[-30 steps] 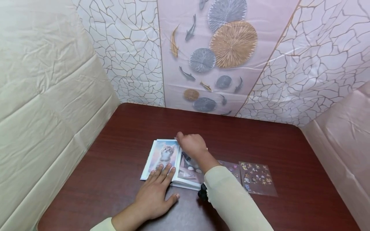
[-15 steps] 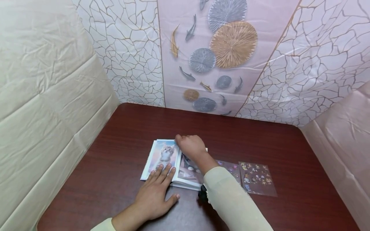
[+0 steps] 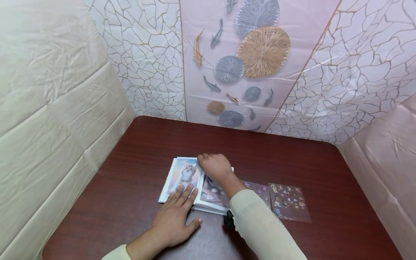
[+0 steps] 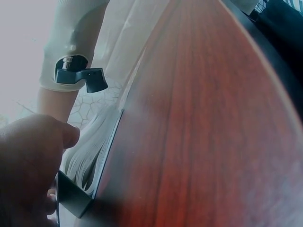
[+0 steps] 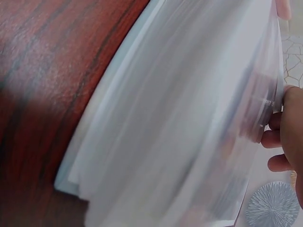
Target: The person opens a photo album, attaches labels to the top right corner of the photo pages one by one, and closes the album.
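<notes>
On an album (image 3: 202,187), the left hand (image 3: 173,220) lay spread flat; the right hand (image 3: 216,167), curled, apparently pinched its far edge.

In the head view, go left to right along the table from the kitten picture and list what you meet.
Kitten picture → right hand → partly covered clear sheet → clear sheet with yellowish bits.

a red-brown table (image 3: 136,162) stands before a fish-printed backdrop (image 3: 227,68), beige cloth (image 3: 61,126) at left
</notes>
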The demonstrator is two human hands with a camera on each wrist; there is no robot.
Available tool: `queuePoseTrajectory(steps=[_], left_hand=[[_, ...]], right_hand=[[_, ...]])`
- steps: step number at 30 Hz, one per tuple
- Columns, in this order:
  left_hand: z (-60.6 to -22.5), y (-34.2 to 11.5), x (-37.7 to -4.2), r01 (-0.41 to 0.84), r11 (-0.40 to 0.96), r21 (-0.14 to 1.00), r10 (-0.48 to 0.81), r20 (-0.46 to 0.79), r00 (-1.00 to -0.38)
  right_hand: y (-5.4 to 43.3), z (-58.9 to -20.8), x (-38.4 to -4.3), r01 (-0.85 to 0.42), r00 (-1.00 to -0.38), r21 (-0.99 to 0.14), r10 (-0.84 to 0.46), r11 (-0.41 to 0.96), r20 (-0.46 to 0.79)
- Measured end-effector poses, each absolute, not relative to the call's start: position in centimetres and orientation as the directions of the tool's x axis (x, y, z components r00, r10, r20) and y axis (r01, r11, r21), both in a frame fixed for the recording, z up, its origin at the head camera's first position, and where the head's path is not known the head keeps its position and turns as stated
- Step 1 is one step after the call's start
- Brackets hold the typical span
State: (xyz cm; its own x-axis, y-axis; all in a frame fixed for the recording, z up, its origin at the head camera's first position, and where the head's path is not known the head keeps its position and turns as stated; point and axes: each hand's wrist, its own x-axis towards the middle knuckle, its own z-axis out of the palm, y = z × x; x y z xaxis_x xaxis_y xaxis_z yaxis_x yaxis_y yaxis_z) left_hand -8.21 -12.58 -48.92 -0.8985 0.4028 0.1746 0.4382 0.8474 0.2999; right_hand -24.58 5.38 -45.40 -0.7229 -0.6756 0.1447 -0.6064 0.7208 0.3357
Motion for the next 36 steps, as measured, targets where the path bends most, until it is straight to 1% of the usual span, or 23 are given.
queuePoseTrajectory(steps=[4, 8, 15, 20, 29, 36], left_hand=[[-48.9, -12.6, -8.2, 0.436, 0.849, 0.299, 0.402, 0.171, -0.899], [-49.0, -12.6, -8.2, 0.440, 0.846, 0.302, 0.403, 0.179, -0.898], [-49.1, -12.6, -8.2, 0.437, 0.848, 0.301, 0.399, 0.180, -0.899], [-49.1, -12.6, -8.2, 0.432, 0.851, 0.298, 0.396, 0.176, -0.901], [-49.1, -12.6, -8.3, 0.420, 0.860, 0.290, 0.388, 0.162, -0.907], [-49.2, -12.5, -8.3, 0.418, 0.861, 0.290, 0.389, 0.156, -0.908]], right_hand=[[5.5, -45.3, -24.6, -0.620, -0.723, 0.314, -0.679, 0.719, 0.127], [5.9, -45.4, -24.6, -0.636, -0.728, 0.267, -0.678, 0.724, 0.102], [6.5, -45.8, -24.6, -0.658, -0.720, 0.186, -0.682, 0.729, 0.127], [6.8, -45.9, -24.5, -0.693, -0.691, 0.177, -0.714, 0.699, 0.115], [7.7, -46.0, -24.3, -0.731, -0.663, 0.134, -0.743, 0.669, 0.090], [8.4, -45.9, -23.8, -0.738, -0.666, 0.092, -0.744, 0.668, 0.056]])
